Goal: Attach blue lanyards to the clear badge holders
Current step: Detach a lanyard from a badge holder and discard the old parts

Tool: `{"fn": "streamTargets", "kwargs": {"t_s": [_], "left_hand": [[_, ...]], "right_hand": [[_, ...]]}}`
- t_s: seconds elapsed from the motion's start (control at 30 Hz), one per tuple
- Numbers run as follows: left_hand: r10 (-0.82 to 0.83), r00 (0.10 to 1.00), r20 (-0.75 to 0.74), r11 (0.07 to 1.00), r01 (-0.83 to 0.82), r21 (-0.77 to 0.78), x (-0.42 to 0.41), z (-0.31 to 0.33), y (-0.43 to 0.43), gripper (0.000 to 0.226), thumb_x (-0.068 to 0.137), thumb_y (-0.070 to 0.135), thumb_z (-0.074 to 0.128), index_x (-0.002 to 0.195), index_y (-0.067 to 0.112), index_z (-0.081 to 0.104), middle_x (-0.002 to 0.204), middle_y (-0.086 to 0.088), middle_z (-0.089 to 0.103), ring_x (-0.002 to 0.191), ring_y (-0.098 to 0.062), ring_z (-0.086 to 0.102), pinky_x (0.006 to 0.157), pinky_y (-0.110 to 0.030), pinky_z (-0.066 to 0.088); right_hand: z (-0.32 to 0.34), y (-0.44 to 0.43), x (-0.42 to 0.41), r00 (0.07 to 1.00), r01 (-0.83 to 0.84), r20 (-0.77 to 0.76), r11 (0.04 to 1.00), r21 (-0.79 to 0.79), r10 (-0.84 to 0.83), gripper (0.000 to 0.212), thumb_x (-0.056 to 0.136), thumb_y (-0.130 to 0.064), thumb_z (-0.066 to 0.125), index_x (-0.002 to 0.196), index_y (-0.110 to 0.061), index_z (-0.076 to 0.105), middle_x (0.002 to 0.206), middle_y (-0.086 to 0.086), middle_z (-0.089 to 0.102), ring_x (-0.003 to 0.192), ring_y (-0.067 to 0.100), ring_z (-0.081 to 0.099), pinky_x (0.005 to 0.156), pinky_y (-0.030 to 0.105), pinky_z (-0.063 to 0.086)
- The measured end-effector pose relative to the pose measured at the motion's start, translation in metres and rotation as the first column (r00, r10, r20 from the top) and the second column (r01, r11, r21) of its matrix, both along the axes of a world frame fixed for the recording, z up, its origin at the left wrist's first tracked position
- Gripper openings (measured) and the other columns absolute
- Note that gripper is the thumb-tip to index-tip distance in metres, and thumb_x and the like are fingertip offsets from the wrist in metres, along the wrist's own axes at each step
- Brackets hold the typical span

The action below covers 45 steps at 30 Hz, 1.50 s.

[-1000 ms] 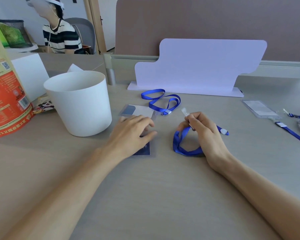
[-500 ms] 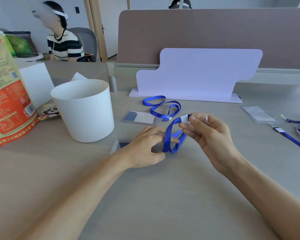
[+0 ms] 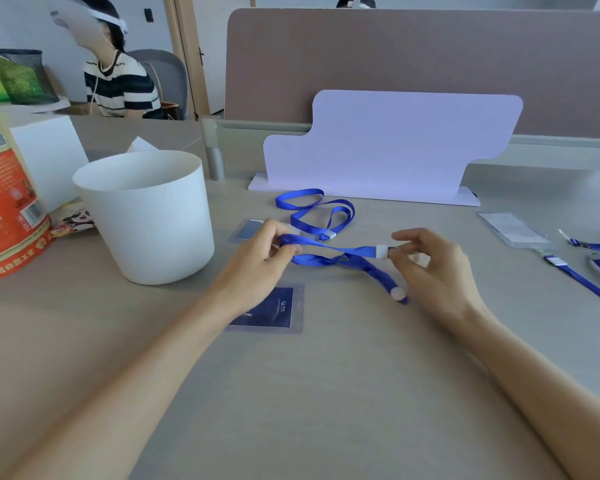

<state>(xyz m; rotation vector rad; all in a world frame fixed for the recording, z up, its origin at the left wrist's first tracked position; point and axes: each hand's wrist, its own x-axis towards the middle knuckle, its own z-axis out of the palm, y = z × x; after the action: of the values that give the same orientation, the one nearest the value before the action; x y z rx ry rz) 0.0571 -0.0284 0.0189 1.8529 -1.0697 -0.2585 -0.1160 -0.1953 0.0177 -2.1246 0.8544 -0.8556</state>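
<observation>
Left hand (image 3: pixel 260 261) and right hand (image 3: pixel 430 268) pinch one lanyard (image 3: pixel 343 252) stretched between them, not yet clipped to the near holder (image 3: pixel 278 310). Far lanyard (image 3: pixel 312 209) lies loose; right holder (image 3: pixel 513 228) looks joined.

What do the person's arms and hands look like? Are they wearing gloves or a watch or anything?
Nothing is worn on them. The left forearm and the right forearm are bare all the way to the edge of the picture, so no sleeves show. The left hand and the right hand have no gloves, and no watch, bracelet or ring shows on either.
</observation>
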Motion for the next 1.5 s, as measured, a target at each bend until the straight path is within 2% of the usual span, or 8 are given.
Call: {"fn": "streamTargets", "kwargs": {"t_s": [0.17, 0.33, 0.5, 0.67, 0.8, 1.0, 1.23, 1.5], "left_hand": [[-0.015, 0.999, 0.032, 1.0, 0.015, 0.006, 0.004, -0.001, 0.0, 0.03, 0.098, 0.012, 0.04, 0.085, 0.037, 0.049, 0.09, 0.018, 0.06, 0.086, -0.004, 0.062, 0.078, -0.026, 0.044], [-0.027, 0.997, 0.072, 1.0, 0.027, 0.01, -0.004, -0.003, -0.004, 0.03, 0.094, 0.002, 0.033, 0.098, 0.021, 0.056, 0.101, 0.003, 0.063, 0.092, -0.025, 0.059, 0.077, -0.031, 0.044], [-0.042, 0.997, 0.066, 0.999, 0.044, -0.032, -0.006, -0.001, -0.002, 0.037, 0.094, -0.002, 0.031, 0.103, 0.019, 0.06, 0.103, 0.01, 0.061, 0.062, -0.003, 0.051, 0.057, -0.015, 0.037], [-0.025, 0.998, 0.061, 0.995, 0.031, -0.093, -0.005, 0.015, 0.01, 0.036, 0.094, 0.001, 0.033, 0.097, 0.026, 0.059, 0.101, 0.004, 0.057, 0.071, -0.009, 0.049, 0.067, -0.017, 0.036], [-0.032, 0.993, 0.109, 0.998, 0.038, -0.051, -0.001, 0.049, 0.025, 0.025, 0.098, 0.012, 0.034, 0.095, 0.025, 0.055, 0.099, 0.008, 0.043, 0.084, 0.005, 0.045, 0.073, -0.006, 0.034], [0.108, 0.983, 0.145, 0.993, -0.099, -0.067, 0.027, 0.117, 0.067, 0.024, 0.1, 0.025, 0.034, 0.087, 0.031, 0.054, 0.071, 0.012, 0.056, 0.071, -0.015, 0.049, 0.076, -0.034, 0.044], [0.303, 0.875, 0.378, 0.944, -0.331, 0.01, 0.079, 0.153, 0.11, 0.025, 0.1, 0.019, 0.037, 0.106, 0.004, 0.056, 0.087, -0.008, 0.058, 0.078, -0.027, 0.05, 0.062, -0.031, 0.037], [0.257, 0.907, 0.332, 0.903, -0.348, 0.252, 0.124, 0.139, 0.131, 0.028, 0.085, 0.016, 0.066, 0.111, 0.022, 0.057, 0.09, 0.0, 0.066, 0.086, -0.02, 0.06, 0.07, -0.031, 0.044]], "right_hand": [[-0.001, 0.002, 0.005, 0.983, -0.005, -0.185, 0.993, -0.116, -0.017, 0.012, 0.098, -0.027, 0.052, 0.092, -0.028, 0.063, 0.097, -0.015, 0.066, 0.09, 0.006, 0.048, 0.088, 0.03, 0.023], [0.0, 0.02, 0.012, 0.958, -0.111, -0.269, 0.993, -0.032, 0.098, 0.014, 0.099, -0.025, 0.046, 0.091, -0.023, 0.058, 0.094, -0.005, 0.064, 0.072, 0.014, 0.058, 0.087, 0.04, 0.041], [-0.011, 0.022, 0.014, 0.857, -0.155, -0.513, 0.925, -0.348, -0.05, 0.016, 0.097, -0.021, 0.046, 0.094, -0.013, 0.06, 0.102, 0.003, 0.059, 0.099, 0.03, 0.052, 0.08, 0.041, 0.043], [0.004, 0.022, 0.016, 0.913, -0.083, -0.401, 0.927, -0.365, -0.076, 0.019, 0.088, -0.01, 0.052, 0.081, -0.021, 0.065, 0.087, -0.008, 0.069, 0.091, 0.021, 0.05, 0.071, 0.035, 0.04], [0.047, 0.024, 0.036, 0.984, -0.133, -0.124, 0.991, -0.008, 0.131, 0.012, 0.093, -0.019, 0.057, 0.087, -0.022, 0.066, 0.087, -0.012, 0.068, 0.06, 0.014, 0.057, 0.054, 0.026, 0.043], [0.102, 0.064, 0.102, 0.937, -0.327, 0.174, 0.937, 0.121, 0.304, 0.011, 0.094, -0.011, 0.059, 0.095, -0.012, 0.07, 0.077, -0.005, 0.066, 0.054, -0.004, 0.055, 0.049, 0.007, 0.04], [0.142, 0.122, 0.192, 0.9, -0.377, 0.298, 0.911, 0.168, 0.318, 0.018, 0.09, -0.015, 0.056, 0.082, -0.012, 0.073, 0.066, 0.0, 0.068, 0.06, 0.009, 0.055, 0.056, 0.022, 0.044], [0.136, 0.143, 0.248, 0.901, -0.402, -0.225, 0.909, -0.111, 0.37, 0.012, 0.084, -0.021, 0.058, 0.086, -0.027, 0.067, 0.099, 0.001, 0.071, 0.096, 0.024, 0.064, 0.088, 0.041, 0.054]]}}
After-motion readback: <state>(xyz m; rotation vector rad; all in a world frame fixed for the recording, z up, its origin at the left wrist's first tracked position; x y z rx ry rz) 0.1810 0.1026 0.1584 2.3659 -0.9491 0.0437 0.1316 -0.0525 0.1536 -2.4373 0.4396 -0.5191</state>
